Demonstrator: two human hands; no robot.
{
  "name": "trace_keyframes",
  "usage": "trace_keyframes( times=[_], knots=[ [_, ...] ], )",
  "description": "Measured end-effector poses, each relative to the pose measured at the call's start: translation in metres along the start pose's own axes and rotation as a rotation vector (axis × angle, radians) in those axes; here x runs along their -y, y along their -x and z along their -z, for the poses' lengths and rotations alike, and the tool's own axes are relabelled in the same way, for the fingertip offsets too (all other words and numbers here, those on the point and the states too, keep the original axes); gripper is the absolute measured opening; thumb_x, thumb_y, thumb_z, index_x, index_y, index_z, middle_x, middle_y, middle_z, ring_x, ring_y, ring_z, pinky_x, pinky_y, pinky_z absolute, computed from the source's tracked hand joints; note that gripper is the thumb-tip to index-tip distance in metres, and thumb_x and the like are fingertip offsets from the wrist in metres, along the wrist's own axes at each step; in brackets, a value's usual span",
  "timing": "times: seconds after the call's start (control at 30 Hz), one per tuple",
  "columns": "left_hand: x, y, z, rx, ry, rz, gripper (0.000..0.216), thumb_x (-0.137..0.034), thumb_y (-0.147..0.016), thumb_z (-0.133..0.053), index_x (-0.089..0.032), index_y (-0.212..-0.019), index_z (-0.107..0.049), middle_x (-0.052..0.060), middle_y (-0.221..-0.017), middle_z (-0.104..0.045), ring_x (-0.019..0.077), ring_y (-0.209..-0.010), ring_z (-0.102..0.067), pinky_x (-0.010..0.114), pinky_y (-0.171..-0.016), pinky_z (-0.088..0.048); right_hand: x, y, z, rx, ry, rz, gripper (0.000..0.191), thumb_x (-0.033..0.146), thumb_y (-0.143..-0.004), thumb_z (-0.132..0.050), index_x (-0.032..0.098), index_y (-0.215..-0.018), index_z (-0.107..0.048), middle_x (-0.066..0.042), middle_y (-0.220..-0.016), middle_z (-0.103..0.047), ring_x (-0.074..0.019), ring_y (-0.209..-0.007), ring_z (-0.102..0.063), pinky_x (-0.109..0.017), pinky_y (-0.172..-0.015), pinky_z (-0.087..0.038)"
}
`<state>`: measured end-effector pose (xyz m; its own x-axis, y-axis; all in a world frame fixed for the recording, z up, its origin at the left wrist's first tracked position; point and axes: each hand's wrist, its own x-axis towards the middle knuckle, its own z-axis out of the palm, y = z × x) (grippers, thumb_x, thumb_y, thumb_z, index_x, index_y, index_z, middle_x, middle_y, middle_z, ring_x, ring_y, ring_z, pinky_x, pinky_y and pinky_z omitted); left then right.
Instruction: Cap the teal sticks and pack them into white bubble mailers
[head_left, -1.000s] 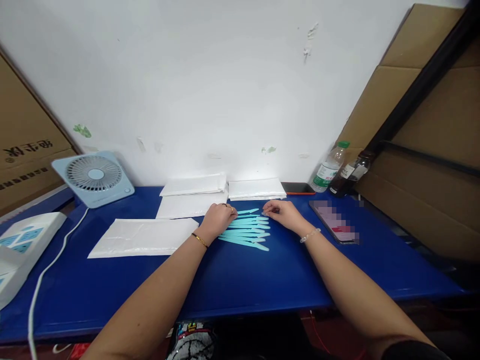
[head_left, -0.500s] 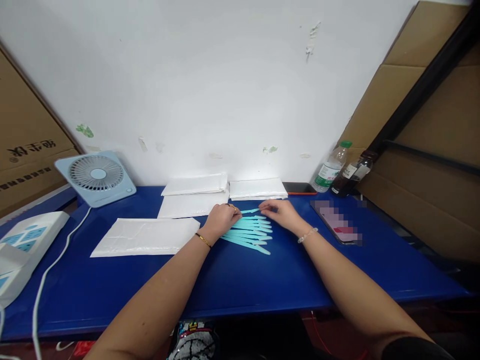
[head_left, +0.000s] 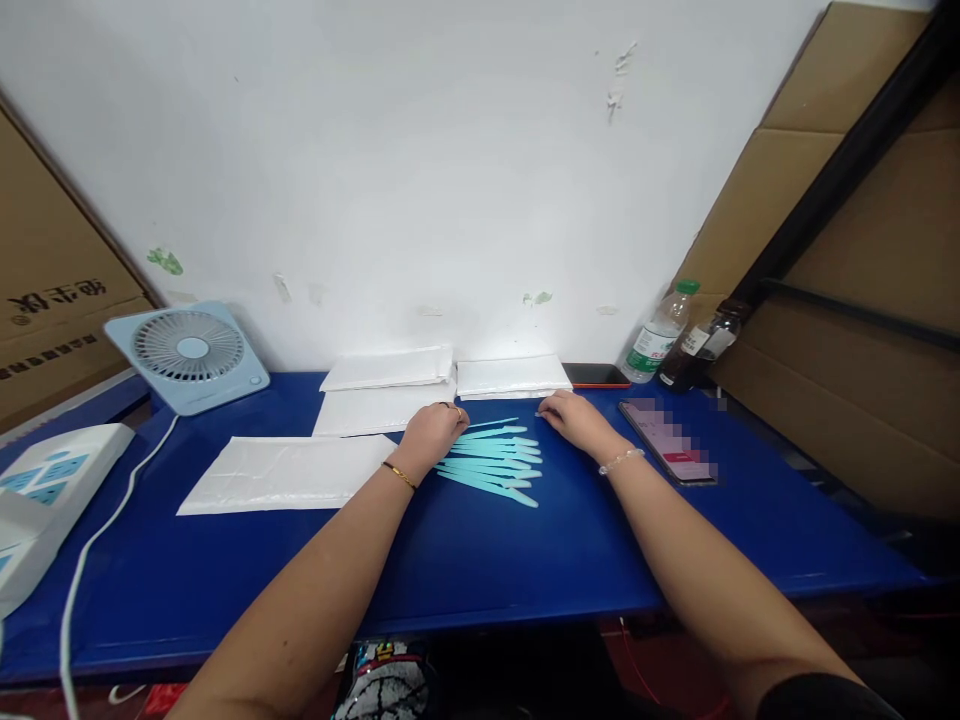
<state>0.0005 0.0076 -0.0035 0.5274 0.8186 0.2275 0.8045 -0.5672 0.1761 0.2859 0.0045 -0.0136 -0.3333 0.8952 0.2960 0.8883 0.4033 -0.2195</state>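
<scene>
A white wall [head_left: 420, 180] rises along the far edge of the blue table [head_left: 525, 580], with cardboard [head_left: 847, 220] standing at the right. On the left part of the table lies a white padded mailer [head_left: 285, 475]; beyond it to the left a pale blue desk fan [head_left: 193, 350] stands tilted. More white mailers [head_left: 514, 377] lie against the wall. To the right, a green-capped plastic bottle [head_left: 660, 335] stands at the far side, with a smartphone [head_left: 664, 440] nearer.

The right hand [head_left: 581, 425] rests just right of the slim turquoise sticks [head_left: 491, 463], fingertips drawn together; whether they grasp anything, I cannot tell. The left hand [head_left: 433, 435] covers the sticks' left ends, its thumb and finger pinching the farthest stick [head_left: 495, 422]. The sticks lie fanned at the table's middle, their paler tips pointing right.
</scene>
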Motion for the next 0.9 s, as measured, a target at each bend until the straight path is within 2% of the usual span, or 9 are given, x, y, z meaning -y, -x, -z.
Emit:
trace_keyframes(
  times=[0.17,0.3,0.47,0.67,0.9],
  knots=[
    [0.0,0.001,0.002,0.012,-0.032,-0.019,0.026,-0.019,-0.087,-0.043,-0.02,-0.082,-0.068,0.005,-0.083,-0.067,0.0169,-0.079,-0.06,0.025,-0.07,-0.042,0.005,0.006,0.006,0.023,-0.075,0.065,0.02,0.016,-0.085,-0.05,0.017,-0.092,-0.069,-0.008,-0.091,-0.066,-0.0182,-0.084,-0.061,-0.029,-0.079,-0.046],
    [0.001,0.0,0.0,0.007,-0.034,-0.03,0.026,-0.019,-0.086,-0.043,-0.02,-0.082,-0.068,0.005,-0.084,-0.067,0.0175,-0.082,-0.06,0.026,-0.072,-0.043,-0.001,0.014,0.012,0.054,-0.175,0.117,0.024,0.017,-0.08,-0.056,0.021,-0.1,-0.069,-0.005,-0.096,-0.066,-0.018,-0.083,-0.062,-0.029,-0.077,-0.047],
    [0.001,0.0,-0.002,-0.004,-0.031,-0.024,0.027,-0.02,-0.088,-0.041,-0.021,-0.081,-0.068,0.004,-0.083,-0.067,0.0178,-0.079,-0.06,0.027,-0.069,-0.042,-0.001,0.013,0.011,0.074,-0.162,0.116,0.014,0.02,-0.083,-0.055,0.018,-0.086,-0.069,-0.006,-0.085,-0.065,-0.0169,-0.075,-0.06,-0.029,-0.072,-0.047],
    [0.001,-0.001,0.0,0.007,-0.014,-0.027,0.025,-0.017,-0.087,-0.044,-0.021,-0.086,-0.069,0.005,-0.085,-0.068,0.0185,-0.084,-0.061,0.027,-0.072,-0.043,0.01,0.005,0.003,0.062,-0.132,0.153,0.02,0.019,-0.089,-0.045,0.016,-0.09,-0.064,-0.008,-0.091,-0.063,-0.0176,-0.081,-0.059,-0.03,-0.076,-0.046],
    [0.0,-0.002,-0.003,-0.004,-0.017,-0.03,0.024,-0.018,-0.087,-0.044,-0.021,-0.087,-0.069,0.005,-0.086,-0.068,0.0179,-0.085,-0.06,0.027,-0.075,-0.043,0.015,0.001,-0.002,0.056,-0.182,0.128,0.018,0.019,-0.089,-0.046,0.016,-0.088,-0.064,-0.006,-0.089,-0.062,-0.0157,-0.076,-0.058,-0.028,-0.073,-0.046]
  ],
)
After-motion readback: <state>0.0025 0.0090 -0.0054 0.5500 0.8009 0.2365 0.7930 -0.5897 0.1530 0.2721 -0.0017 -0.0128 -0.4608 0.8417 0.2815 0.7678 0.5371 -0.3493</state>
